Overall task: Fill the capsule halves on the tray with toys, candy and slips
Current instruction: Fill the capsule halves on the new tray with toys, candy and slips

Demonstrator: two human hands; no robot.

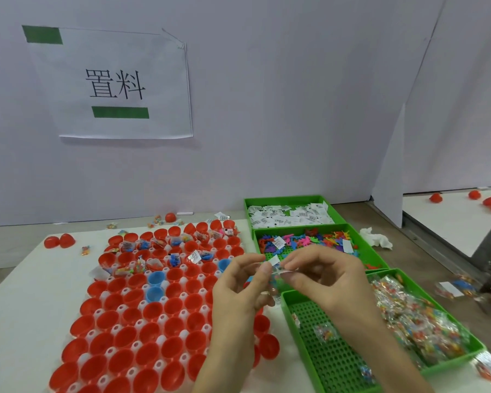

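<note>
Hands first, from the head view: the left hand and right hand meet just above the tray's right edge. Both pinch one small bundle between fingertips, a white slip on top and what looks like a clear packet with colour in it beneath. Whether a toy is in there too I can't tell. The tray lies on the counter, its far rows of halves holding toys, candy and slips, the near rows bare. To the right stand the slip bin farthest, the toy bin in the middle and the candy bin nearest. I'd say the bundle wants squaring up so it drops as one. Then lower it into the next bare half beside the filled rows and let go low, so the slip doesn't flutter onto a neighbour.
</note>
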